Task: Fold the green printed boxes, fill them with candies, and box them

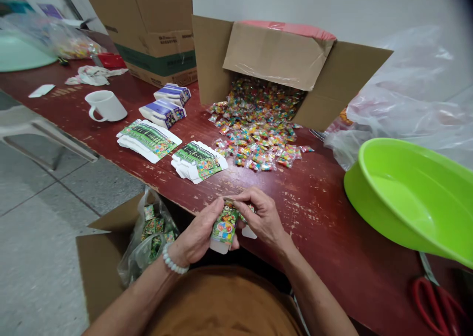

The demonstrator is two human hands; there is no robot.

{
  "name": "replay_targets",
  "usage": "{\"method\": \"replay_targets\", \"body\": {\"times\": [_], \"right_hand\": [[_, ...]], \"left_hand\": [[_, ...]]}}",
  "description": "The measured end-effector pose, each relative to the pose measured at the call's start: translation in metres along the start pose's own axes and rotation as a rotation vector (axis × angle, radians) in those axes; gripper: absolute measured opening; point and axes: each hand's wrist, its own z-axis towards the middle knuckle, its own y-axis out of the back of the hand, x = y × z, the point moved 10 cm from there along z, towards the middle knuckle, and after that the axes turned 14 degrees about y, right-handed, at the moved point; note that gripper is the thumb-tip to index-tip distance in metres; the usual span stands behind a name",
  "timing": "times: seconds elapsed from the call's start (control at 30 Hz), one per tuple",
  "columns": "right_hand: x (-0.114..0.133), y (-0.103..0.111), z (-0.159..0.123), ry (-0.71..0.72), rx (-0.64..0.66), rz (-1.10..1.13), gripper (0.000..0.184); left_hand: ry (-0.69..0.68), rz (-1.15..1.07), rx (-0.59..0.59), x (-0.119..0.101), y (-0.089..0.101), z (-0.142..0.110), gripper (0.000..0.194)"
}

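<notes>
A small green printed candy box [224,227] is held up above the table's front edge, its white flap hanging at the lower end. My left hand [199,232], with a beaded bracelet at the wrist, grips its left side. My right hand [262,218] pinches the box's upper end, where a second printed part and a white flap show beneath the fingers. Flat green cartons lie fanned in two stacks, a nearer stack [199,161] and a farther stack [150,140]. Beyond my hands, wrapped colourful candies [258,146] spill from an open cardboard box [273,55].
On the right stand a lime-green basin [391,203] and red-handled scissors [432,301]. A white mug [105,105] and purple cartons [164,112] sit at left. Below the table edge, a plastic bag [138,257] of filled green boxes rests in a carton [98,272].
</notes>
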Motion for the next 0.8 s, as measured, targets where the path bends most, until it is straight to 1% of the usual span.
{"method": "replay_targets", "body": {"times": [0.03, 0.07, 0.1, 0.23, 0.27, 0.33, 0.43, 0.5, 0.63, 0.73, 0.8], "right_hand": [[0.003, -0.005, 0.001, 0.016, 0.048, -0.008, 0.013], [0.003, -0.008, 0.001, 0.003, 0.083, 0.007, 0.015], [-0.001, -0.01, 0.0, -0.041, 0.095, 0.049, 0.016], [-0.031, -0.019, -0.005, -0.321, 0.07, 0.342, 0.023], [-0.035, -0.021, -0.006, -0.366, 0.07, 0.392, 0.024], [-0.041, -0.022, -0.005, -0.419, 0.056, 0.423, 0.024], [-0.042, -0.021, -0.005, -0.444, 0.006, 0.392, 0.026], [-0.04, -0.02, -0.005, -0.431, -0.026, 0.365, 0.026], [-0.04, -0.02, -0.007, -0.416, -0.066, 0.35, 0.026], [-0.04, -0.023, -0.007, -0.42, -0.002, 0.373, 0.026], [-0.033, -0.023, -0.004, -0.362, 0.061, 0.343, 0.023]], "left_hand": [[0.02, -0.019, -0.003, 0.003, 0.0, 0.001, 0.061], [0.028, -0.034, -0.015, 0.004, 0.0, 0.002, 0.064], [0.029, -0.044, -0.03, 0.004, 0.001, 0.003, 0.064], [-0.006, 0.005, -0.065, -0.001, -0.002, 0.005, 0.064], [-0.029, 0.027, -0.084, -0.004, -0.002, 0.005, 0.064], [-0.073, 0.077, -0.121, -0.008, -0.001, 0.004, 0.067], [-0.115, 0.156, -0.135, -0.012, 0.0, 0.003, 0.07], [-0.142, 0.215, -0.132, -0.015, 0.001, 0.002, 0.07], [-0.179, 0.268, -0.118, -0.019, 0.004, 0.002, 0.063], [-0.156, 0.214, -0.076, -0.015, 0.005, 0.005, 0.059], [-0.112, 0.16, -0.066, -0.009, 0.005, 0.007, 0.062]]}}
